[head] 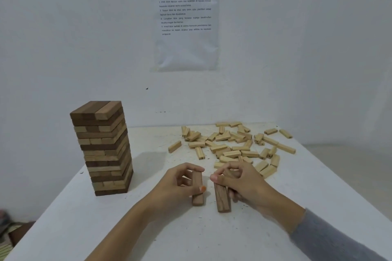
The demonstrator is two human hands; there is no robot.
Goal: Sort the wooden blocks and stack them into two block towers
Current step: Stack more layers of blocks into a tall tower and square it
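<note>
A tall tower (105, 148) of mixed dark and light wooden blocks stands at the left of the white table (148, 229). A scattered pile of light wooden blocks (233, 144) lies at the far right. My left hand (180, 182) grips a dark brown block (198, 195) standing on end on the table. My right hand (239, 180) grips another dark brown block (221, 199), also on end, just right of the first. The two blocks stand close together without touching. Part of a further dark block seems to lie under my right palm.
The table's back edge meets a white wall with a printed sheet (185, 17) taped above. The table's left edge runs diagonally past the tower; floor clutter (8, 233) shows below it. A single light block (174, 146) lies apart from the pile.
</note>
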